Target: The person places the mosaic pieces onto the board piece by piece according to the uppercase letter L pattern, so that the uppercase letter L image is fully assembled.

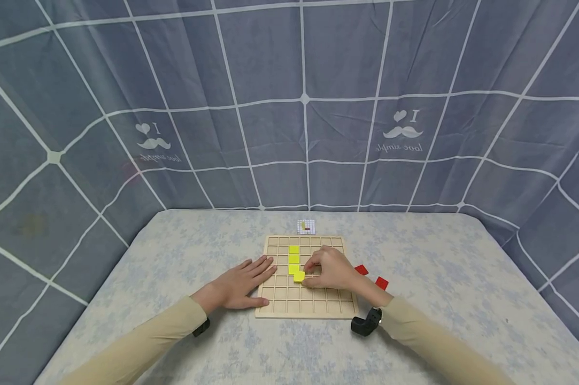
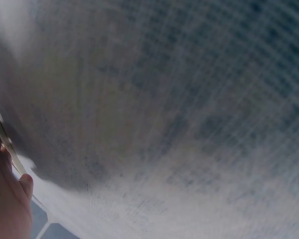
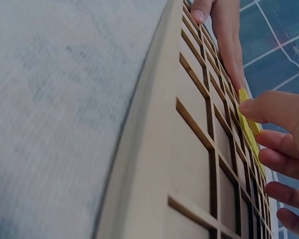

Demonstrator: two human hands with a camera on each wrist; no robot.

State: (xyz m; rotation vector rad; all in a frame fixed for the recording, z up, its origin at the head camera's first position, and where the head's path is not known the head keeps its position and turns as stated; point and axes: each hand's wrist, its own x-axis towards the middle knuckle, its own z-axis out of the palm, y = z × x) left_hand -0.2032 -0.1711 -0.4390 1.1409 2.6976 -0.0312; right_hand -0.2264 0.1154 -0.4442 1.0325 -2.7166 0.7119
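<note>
A wooden grid board (image 1: 279, 307) lies on the table, with a column of yellow square tiles (image 1: 294, 259) set in its cells. Just below that column, my right hand (image 1: 334, 269) pinches another yellow tile (image 1: 299, 276) between thumb and fingers. In the right wrist view the pinched tile (image 3: 248, 107) tilts over the grid, close to the other yellow ones. My left hand (image 1: 243, 283) rests flat with spread fingers on the board's left edge. The left wrist view catches only part of that hand (image 2: 10, 199) beside the board's rim.
Two red tiles (image 1: 361, 269) (image 1: 381, 283) lie on the table right of the board, close to my right forearm. Behind the board is a small printed grid card (image 1: 306, 226) with coloured cells. A blue checked curtain (image 1: 270, 133) surrounds the table's back and sides.
</note>
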